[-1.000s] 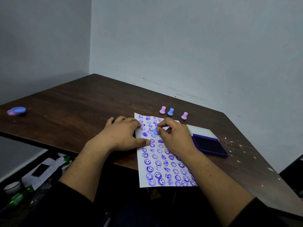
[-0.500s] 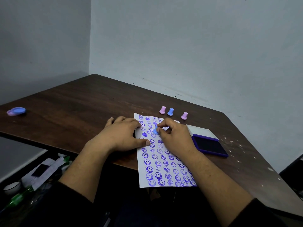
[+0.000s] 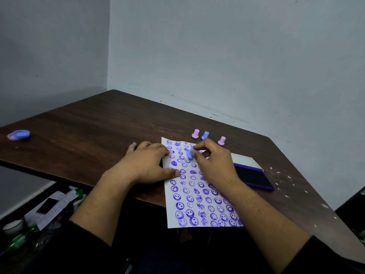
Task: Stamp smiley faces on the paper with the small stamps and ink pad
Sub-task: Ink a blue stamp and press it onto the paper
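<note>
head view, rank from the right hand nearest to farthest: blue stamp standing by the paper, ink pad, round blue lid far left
From the right hand:
1. Standing blue stamp, just beyond the fingers, between two pink ones.
2. Ink pad, open, to the right of the wrist; close to call with the stamp.
3. Round blue lid, far left table edge.

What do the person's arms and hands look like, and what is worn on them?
Both forearms are bare. Dark, seemingly black sleeves sit pushed up near the elbows. The left hand and right hand are bare: no gloves, rings, watch or bracelet are visible.
</note>
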